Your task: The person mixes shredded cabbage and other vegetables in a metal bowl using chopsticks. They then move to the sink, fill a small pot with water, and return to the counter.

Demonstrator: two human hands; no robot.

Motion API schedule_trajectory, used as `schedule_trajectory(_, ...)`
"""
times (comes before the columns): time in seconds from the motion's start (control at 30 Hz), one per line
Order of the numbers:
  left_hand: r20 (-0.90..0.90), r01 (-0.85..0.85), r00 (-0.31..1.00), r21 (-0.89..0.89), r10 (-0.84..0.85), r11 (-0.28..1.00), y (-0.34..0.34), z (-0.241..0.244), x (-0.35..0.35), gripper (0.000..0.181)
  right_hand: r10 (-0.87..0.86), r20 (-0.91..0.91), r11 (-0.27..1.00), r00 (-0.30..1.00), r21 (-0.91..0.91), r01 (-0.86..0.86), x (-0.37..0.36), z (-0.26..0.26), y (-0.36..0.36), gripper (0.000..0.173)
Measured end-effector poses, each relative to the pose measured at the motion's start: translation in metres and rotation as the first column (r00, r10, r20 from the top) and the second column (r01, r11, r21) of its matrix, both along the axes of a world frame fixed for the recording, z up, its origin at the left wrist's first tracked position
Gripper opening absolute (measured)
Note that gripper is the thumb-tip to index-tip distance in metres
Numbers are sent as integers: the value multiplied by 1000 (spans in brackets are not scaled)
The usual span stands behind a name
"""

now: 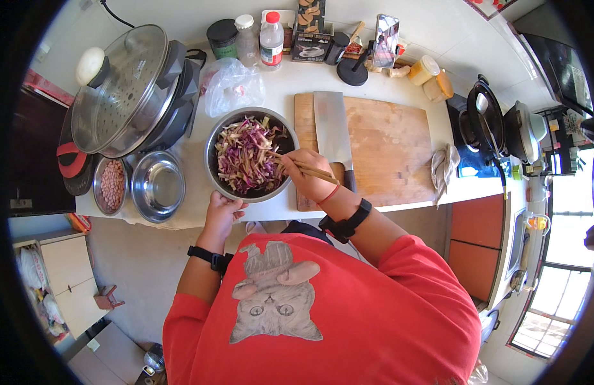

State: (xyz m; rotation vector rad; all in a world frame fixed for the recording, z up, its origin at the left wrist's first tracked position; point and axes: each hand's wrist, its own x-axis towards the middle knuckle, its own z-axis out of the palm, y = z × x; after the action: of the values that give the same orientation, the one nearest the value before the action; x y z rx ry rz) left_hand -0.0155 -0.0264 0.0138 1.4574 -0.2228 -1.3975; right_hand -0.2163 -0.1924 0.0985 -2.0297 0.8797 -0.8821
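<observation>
A metal mixing bowl (211,179) holds shredded purple and pale vegetables (249,156). At its near rim, my left hand (222,211) grips the edge. Wooden chopsticks (318,173) are held in my right hand (309,175) at the bowl's right side, their tips in among the shreds. Just right of that hand lies a cleaver (331,127) on a wooden cutting board (391,149), its dark handle towards me. A crumpled clear plastic bag (234,89) sits behind the bowl.
Left of the bowl stand a shiny metal bowl (158,186), a bowl of peanuts (112,186) and a large lidded electric pan (128,96). Bottles (271,45) and a phone on a stand (385,41) line the back. A cloth (444,168) hangs over the counter edge, near a wok (485,115).
</observation>
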Motion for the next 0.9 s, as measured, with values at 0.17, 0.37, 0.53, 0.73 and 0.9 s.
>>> schedule_trajectory(0.17,-1,-7,1000,29,7,1000,-1,0,0,33,74,37,983,997,-171,-67,10,8,12,8)
schedule_trajectory(0.37,-16,-2,1000,12,2,1000,0,0,1,34,143,55,983,988,-124,-135,23,-16,30,6)
schedule_trajectory(0.53,15,-2,1000,33,1,999,0,0,1,40,207,12,970,978,-134,-204,33,-37,34,6)
schedule_trajectory(0.73,27,16,1000,10,-16,1000,0,1,2,41,60,16,936,998,346,-62,-7,-4,7,23)
schedule_trajectory(0.9,20,9,1000,38,-9,999,-3,3,2,42,-50,5,944,999,325,46,4,-22,-39,23)
